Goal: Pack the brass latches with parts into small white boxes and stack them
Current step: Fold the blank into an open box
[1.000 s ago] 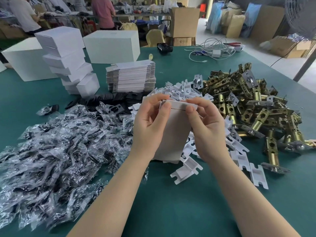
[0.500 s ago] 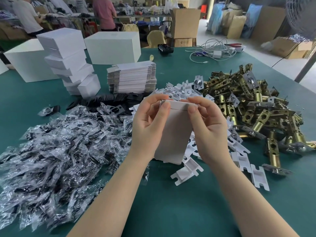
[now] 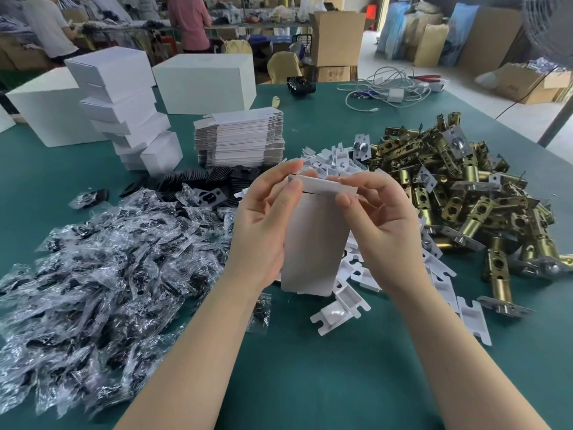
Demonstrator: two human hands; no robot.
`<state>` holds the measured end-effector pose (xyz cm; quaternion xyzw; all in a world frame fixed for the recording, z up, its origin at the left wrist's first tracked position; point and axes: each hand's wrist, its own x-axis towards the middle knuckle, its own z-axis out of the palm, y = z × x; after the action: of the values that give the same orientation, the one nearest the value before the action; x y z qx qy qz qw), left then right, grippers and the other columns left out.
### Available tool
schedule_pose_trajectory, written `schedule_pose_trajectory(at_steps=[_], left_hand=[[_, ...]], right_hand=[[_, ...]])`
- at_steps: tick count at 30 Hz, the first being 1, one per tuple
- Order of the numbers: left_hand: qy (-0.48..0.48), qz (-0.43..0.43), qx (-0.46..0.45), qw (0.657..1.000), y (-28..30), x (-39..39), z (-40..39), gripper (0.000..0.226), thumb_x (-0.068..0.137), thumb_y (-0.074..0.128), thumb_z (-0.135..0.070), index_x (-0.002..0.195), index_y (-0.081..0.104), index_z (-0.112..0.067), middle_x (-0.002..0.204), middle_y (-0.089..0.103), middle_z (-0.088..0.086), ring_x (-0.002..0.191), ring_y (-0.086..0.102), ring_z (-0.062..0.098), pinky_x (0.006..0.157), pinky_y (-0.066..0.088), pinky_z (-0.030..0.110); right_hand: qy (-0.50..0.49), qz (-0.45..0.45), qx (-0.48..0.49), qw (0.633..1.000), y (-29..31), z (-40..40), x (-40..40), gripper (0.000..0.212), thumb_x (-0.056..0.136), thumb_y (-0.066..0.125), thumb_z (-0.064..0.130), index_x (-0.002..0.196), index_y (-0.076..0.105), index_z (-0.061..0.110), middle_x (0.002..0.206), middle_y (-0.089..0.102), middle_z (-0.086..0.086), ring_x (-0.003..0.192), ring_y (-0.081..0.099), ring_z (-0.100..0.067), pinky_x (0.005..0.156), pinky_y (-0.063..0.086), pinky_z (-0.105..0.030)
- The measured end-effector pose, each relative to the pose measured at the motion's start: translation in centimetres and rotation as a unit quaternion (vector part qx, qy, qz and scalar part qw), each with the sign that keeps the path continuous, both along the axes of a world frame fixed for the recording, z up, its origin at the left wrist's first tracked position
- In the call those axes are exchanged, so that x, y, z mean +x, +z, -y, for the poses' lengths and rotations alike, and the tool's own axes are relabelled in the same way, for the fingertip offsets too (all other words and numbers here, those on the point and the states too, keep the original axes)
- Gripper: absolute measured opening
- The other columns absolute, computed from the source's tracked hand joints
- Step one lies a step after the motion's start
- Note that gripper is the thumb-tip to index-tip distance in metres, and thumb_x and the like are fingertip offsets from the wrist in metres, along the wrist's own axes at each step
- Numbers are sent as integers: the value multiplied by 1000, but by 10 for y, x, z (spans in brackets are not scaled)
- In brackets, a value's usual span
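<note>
Currently we hold the small white box (image 3: 313, 240) upright between both hands, above the table's near-middle.
Its long axis runs vertically, top flap at our fingertips; left hand (image 3: 263, 228) grips the left wall, right hand (image 3: 381, 225) pinches the flap; brass latches (image 3: 459, 193) lie nearer the right hand, toward the table's right edge.
</note>
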<state>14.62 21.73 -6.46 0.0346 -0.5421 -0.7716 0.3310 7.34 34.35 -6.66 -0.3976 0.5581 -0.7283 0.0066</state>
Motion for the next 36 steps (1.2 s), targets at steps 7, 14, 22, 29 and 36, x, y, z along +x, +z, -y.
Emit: schedule_pose_trajectory(at_steps=[7,14,22,29,36], left_hand=[[-17,11,-16,1000,0,-3,-3,25,91,59,-19,91,77,-36,108,75,3,101,68,17,87,56,33],[11,10,43,999,0,-3,0,17,90,63,-16,88,74,-29,105,74,8,90,68,19,74,57,31],[56,60,-75,994,-1,-1,0,9,82,71,-20,84,65,-27,91,75,-5,73,60,8,61,48,20],[53,131,-90,986,-2,-1,2,10,73,77,-33,77,68,-31,83,67,-3,86,60,12,85,46,36],[41,131,-89,986,-2,1,5,9,76,76,-32,82,78,-38,90,75,-8,101,67,12,94,49,33]], right_hand=[[-15,30,-25,999,0,-1,-2,18,95,59,11,99,64,29,92,71,15,83,64,-1,69,47,-13],[5,45,6,999,-8,5,2,34,95,61,20,119,62,44,92,70,16,73,57,-3,68,46,-14],[-24,29,38,999,-13,4,-3,32,98,57,20,117,63,46,68,56,19,57,42,-1,55,36,-12],[-7,-2,109,994,-21,11,-4,35,95,60,31,126,58,47,65,49,10,53,34,-5,51,30,-16],[-4,-16,114,993,-20,7,-5,42,97,61,22,129,52,48,65,44,-5,55,34,-5,53,30,-15]])
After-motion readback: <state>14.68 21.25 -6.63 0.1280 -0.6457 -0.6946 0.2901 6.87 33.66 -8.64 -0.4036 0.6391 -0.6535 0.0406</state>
